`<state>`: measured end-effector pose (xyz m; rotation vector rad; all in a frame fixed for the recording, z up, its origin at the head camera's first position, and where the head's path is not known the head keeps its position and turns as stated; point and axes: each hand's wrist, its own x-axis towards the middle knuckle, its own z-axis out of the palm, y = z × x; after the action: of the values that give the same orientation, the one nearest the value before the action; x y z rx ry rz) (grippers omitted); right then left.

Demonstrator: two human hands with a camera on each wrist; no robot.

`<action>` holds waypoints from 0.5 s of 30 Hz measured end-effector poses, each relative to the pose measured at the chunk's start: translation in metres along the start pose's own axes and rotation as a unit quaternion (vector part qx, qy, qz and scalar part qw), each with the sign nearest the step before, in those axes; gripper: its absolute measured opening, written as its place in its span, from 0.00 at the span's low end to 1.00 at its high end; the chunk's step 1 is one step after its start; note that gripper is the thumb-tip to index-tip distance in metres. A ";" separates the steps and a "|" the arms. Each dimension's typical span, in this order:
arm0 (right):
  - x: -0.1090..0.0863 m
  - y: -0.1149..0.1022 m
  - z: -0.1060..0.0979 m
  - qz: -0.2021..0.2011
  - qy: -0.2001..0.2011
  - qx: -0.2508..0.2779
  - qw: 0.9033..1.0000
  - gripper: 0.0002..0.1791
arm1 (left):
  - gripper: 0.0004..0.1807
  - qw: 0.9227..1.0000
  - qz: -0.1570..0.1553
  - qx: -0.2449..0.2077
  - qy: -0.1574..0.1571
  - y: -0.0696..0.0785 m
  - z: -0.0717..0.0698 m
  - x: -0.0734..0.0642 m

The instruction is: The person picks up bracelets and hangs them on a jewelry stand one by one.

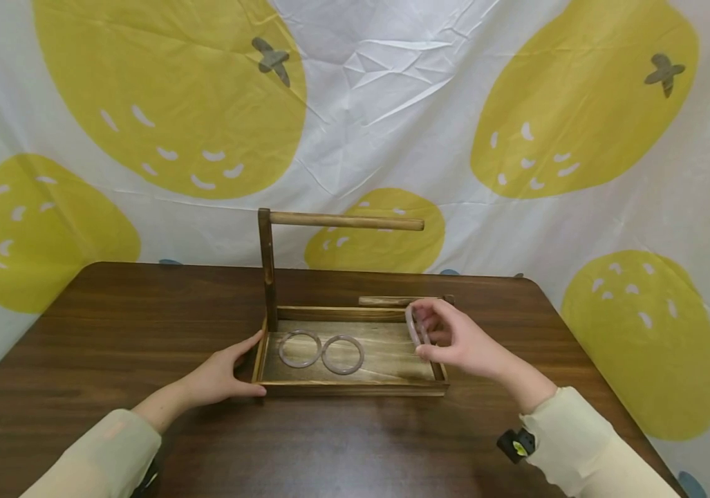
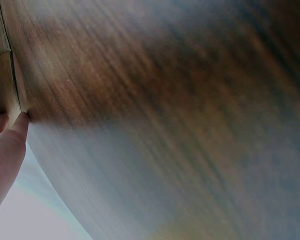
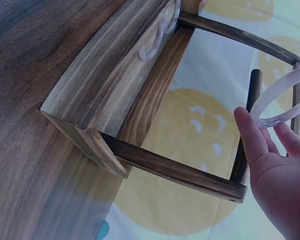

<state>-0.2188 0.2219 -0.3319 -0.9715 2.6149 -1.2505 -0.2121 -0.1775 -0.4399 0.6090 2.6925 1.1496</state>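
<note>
A brown wooden bangle stand [image 1: 355,389] with a shallow tray base sits on the table. A tall post [image 1: 269,277] rises at its left and carries a long bar [image 1: 348,220]; a shorter bar [image 1: 386,301] is lower at right. Two pale, translucent bangles [image 1: 342,355] lie side by side in the tray. My left hand [image 1: 220,373] holds the tray's left end, thumb at the front corner. Over the tray's right end, my right hand [image 1: 457,339] pinches another pale bangle [image 3: 272,91] between thumb and fingers, near the short bar's right end.
The dark wood table [image 1: 355,449] has rounded far corners. Behind it hangs a white cloth [image 1: 386,104] printed with yellow lemons. A black strapped device [image 1: 516,445] is at the right sleeve.
</note>
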 end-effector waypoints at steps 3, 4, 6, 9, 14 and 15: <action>0.001 0.000 -0.002 -0.001 0.002 0.003 1.000 0.29 | 0.56 1.000 0.000 -0.001 -0.001 0.000 0.000 0.000; 0.001 -0.001 -0.003 0.000 0.002 0.004 1.000 0.29 | 0.56 1.000 0.001 -0.002 -0.001 0.000 0.000 0.000; 0.002 -0.002 -0.004 0.000 0.002 0.007 1.000 0.30 | 0.56 1.000 0.002 -0.002 -0.001 0.001 0.000 0.000; 0.003 -0.004 -0.005 0.001 0.003 0.017 1.000 0.30 | 0.56 1.000 0.003 -0.003 0.000 0.001 0.000 0.000; 0.006 -0.006 -0.008 -0.001 0.009 0.026 1.000 0.29 | 0.56 1.000 0.001 -0.001 0.000 0.002 -0.001 -0.001; 0.007 -0.006 -0.009 -0.001 0.011 0.028 1.000 0.29 | 0.56 1.000 0.001 -0.002 0.000 0.002 -0.001 -0.001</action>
<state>-0.2240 0.2215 -0.3203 -0.9561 2.5809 -1.3327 -0.2110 -0.1771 -0.4381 0.6106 2.6896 1.1533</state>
